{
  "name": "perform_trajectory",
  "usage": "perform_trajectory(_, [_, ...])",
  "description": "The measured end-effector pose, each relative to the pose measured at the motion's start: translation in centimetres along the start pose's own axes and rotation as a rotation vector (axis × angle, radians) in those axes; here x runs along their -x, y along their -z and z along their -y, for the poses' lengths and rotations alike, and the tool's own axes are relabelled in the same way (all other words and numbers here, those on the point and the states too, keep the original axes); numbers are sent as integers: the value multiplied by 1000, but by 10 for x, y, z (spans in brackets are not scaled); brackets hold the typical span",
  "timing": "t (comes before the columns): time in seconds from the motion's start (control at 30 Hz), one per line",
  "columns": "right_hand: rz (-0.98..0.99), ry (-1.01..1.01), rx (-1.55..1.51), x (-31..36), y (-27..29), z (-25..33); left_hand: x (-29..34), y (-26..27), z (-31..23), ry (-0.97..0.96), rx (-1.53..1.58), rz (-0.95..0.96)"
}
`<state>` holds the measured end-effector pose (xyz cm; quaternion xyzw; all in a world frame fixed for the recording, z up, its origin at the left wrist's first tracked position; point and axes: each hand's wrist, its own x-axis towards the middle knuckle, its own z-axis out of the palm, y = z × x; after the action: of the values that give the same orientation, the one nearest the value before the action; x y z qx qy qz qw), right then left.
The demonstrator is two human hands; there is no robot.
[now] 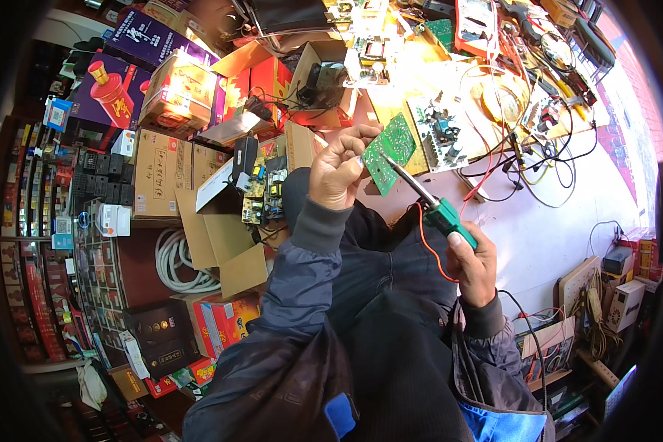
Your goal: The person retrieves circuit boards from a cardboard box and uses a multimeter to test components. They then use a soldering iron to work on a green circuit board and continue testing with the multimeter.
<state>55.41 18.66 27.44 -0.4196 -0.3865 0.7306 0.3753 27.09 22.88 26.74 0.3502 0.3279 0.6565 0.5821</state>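
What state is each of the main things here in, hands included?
Green circuit board: held up, tilted
Green-handled tool: held, tip at the board, contact unclear
Left hand: closed on the board's edge
Right hand: closed around the tool's handle
Open-topped cardboard box: open, flaps spread
White hose or cable: coiled

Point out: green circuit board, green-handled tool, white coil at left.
Green circuit board [395,144], head view: its face, near the middle.
Green-handled tool [440,214], head view: the handle.
White coil [166,262], head view: its left side.
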Motion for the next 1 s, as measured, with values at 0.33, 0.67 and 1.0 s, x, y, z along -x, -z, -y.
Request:
perform_trajectory(0.33, [11,3,7,-1,-1,1,-2,0,-1,-22,3,33])
perform_trajectory(0.67, [29,5,18,-4,-5,4,-3,3,1,-2,-1,56])
perform_trajectory(1.0, [27,-4,-13,-5,-5,3,-3,3,0,18,-1,42])
